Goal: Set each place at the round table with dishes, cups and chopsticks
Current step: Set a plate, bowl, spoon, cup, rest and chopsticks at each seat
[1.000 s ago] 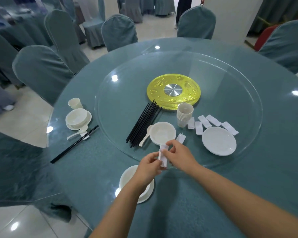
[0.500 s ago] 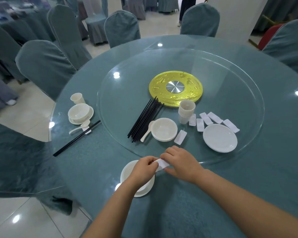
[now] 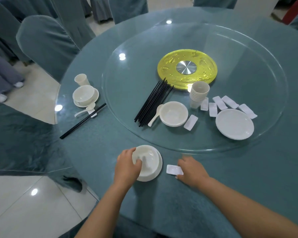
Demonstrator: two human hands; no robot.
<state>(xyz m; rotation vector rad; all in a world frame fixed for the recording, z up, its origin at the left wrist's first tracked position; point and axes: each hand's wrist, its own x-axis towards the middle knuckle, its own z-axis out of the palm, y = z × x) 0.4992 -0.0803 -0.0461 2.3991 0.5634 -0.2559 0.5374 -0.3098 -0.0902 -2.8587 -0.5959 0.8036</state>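
Head view, looking down on a round table (image 3: 248, 177) under teal cloth, with a glass turntable (image 3: 273, 86) on its middle.

Left hand (image 3: 127, 166): fingers curled over the near rim of a white bowl (image 3: 149, 159), gripping it. The bowl sits on a saucer (image 3: 159, 164) at the near place setting.

Right hand (image 3: 192, 170): fingers loosely extended, resting on the cloth, thumb touching the right end of a white chopstick rest (image 3: 173, 169). The rest lies flat just right of the saucer. Hand holds nothing.

On the turntable: bundle of black chopsticks (image 3: 152, 102), a bowl with spoon (image 3: 173, 113), one chopstick rest (image 3: 190, 122) beside it, stack of cups (image 3: 199, 94), a scatter of chopstick rests (image 3: 220, 104), a white plate (image 3: 234, 124), a yellow hub disc (image 3: 187, 67).

Far left, a finished setting: cup (image 3: 81, 80), bowl on saucer (image 3: 84, 96), spoon (image 3: 84, 111), chopstick pair (image 3: 83, 123) laid on a rest.

Covered chairs (image 3: 45, 43) ring the table.
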